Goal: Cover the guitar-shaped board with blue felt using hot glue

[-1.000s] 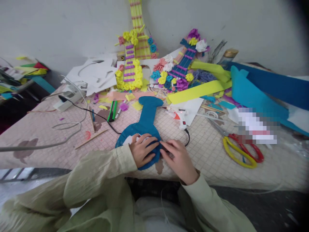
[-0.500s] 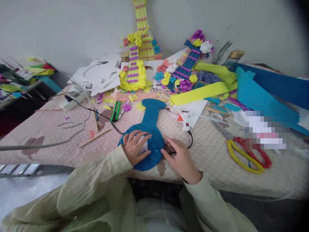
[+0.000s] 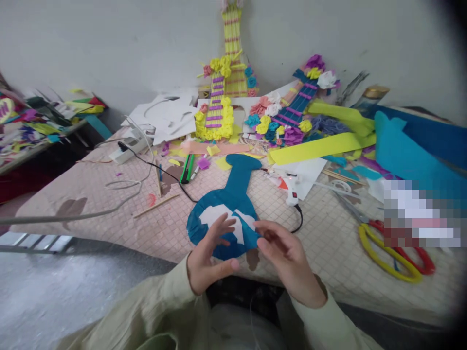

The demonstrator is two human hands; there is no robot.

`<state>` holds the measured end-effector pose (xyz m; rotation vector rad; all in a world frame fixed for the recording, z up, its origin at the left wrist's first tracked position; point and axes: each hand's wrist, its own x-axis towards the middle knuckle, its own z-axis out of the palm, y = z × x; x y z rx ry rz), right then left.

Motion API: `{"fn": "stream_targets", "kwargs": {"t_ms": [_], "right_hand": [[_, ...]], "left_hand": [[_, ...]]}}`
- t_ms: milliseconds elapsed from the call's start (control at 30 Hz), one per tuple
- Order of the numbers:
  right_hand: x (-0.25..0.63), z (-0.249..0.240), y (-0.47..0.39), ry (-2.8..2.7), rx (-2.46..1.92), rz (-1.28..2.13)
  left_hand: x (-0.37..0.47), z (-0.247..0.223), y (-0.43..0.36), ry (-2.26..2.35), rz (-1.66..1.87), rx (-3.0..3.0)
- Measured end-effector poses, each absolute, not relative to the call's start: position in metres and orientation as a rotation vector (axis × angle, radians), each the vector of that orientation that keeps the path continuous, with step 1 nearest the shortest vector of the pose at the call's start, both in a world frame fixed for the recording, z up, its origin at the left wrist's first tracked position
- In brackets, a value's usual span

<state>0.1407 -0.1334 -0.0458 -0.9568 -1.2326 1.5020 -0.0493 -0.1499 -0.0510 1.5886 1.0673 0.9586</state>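
Note:
A blue guitar-shaped piece [image 3: 239, 180] lies on the table near its front edge, its neck pointing away. White patches [image 3: 219, 216] show on its round body, with blue around and between them. Over the body's lower left part is my left hand [image 3: 213, 257], fingers apart and holding nothing. My right hand [image 3: 286, 255] is at the body's right edge, fingers slightly curled and spread, with nothing visible in it. Whether its fingertips touch the edge cannot be made out.
A white glue gun [image 3: 292, 189] with a black cord lies right of the neck. Red-and-yellow scissors [image 3: 390, 253] lie further right, a green cutter [image 3: 187, 169] at left. Flower-trimmed paper guitars [image 3: 215, 109] stand behind. A power strip [image 3: 131, 148] and cable are at left.
My left hand has lifted off the blue body and opened, and white patches now show there. My right hand's fingers are more curled. The whole view has shifted, moving things rightward.

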Motion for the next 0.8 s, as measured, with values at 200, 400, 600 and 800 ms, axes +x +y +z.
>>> {"fn": "stream_targets", "kwargs": {"t_ms": [200, 400, 600, 800], "right_hand": [[0.134, -0.049, -0.128, -1.023, -0.890, 1.631], [0.126, -0.034, -0.105, -1.617, -1.077, 1.348], [0.120, -0.024, -0.089, -1.686, -1.206, 1.266], [0.108, -0.021, -0.066, -1.884, -1.136, 1.239]], "left_hand": [[-0.040, -0.037, -0.137, 1.024, 0.842, 0.989], [-0.048, -0.033, -0.133, 1.149, 0.671, 1.100], [-0.056, -0.042, -0.137, 1.243, 0.620, 1.273], [-0.081, -0.049, -0.134, 1.538, 0.840, 1.630]]}}
